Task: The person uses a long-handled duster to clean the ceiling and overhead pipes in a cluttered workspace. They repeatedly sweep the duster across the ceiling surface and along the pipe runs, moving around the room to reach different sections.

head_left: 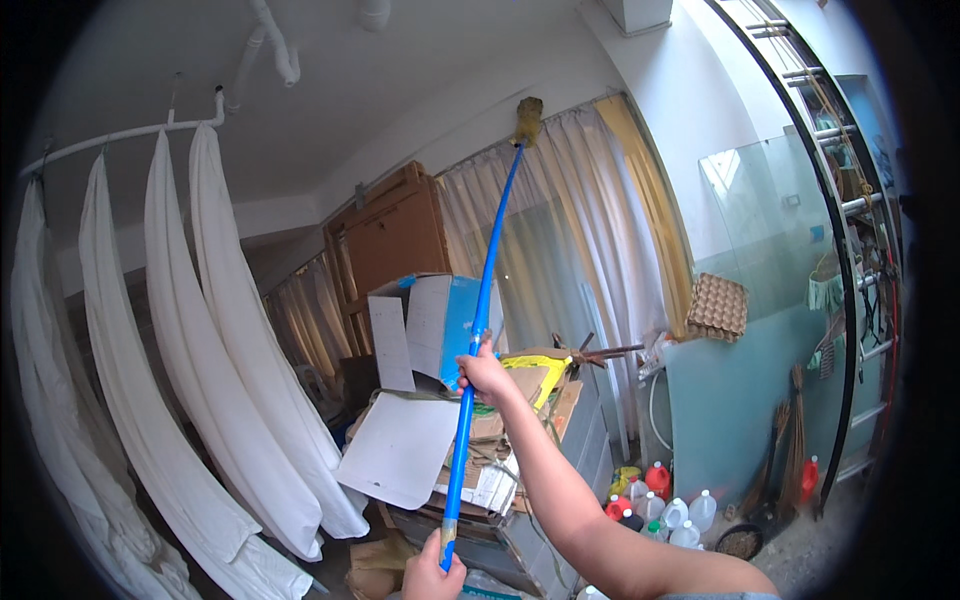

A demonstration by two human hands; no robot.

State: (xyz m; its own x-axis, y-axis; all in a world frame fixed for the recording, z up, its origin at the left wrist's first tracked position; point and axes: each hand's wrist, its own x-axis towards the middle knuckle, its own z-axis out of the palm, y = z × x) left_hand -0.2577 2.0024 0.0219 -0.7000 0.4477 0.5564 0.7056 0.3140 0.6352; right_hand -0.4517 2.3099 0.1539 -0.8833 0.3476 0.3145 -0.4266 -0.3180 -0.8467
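Observation:
A long-handled duster with a blue pole (490, 265) slants up and away from me, both my hands on it. My right hand (484, 374) is wrapped round the pole about midway, its arm stretched out. Lower down, at the pole's near end, my left hand (434, 572) grips it, partly cut off by the lower edge. At the far end, the shaggy yellow-brown duster head (529, 120) is up at the top edge of the pale curtain (560, 210), against the wall. Whether it touches the wall or the curtain I cannot tell.
White cloths (230, 300) hang from a ceiling pipe at left. Cardboard boxes (425, 325) and flattened cardboard are stacked ahead. On the right stand glass panels (740, 420), a ladder (850, 205), brooms (790, 440) and several plastic jugs (703, 510) on the floor.

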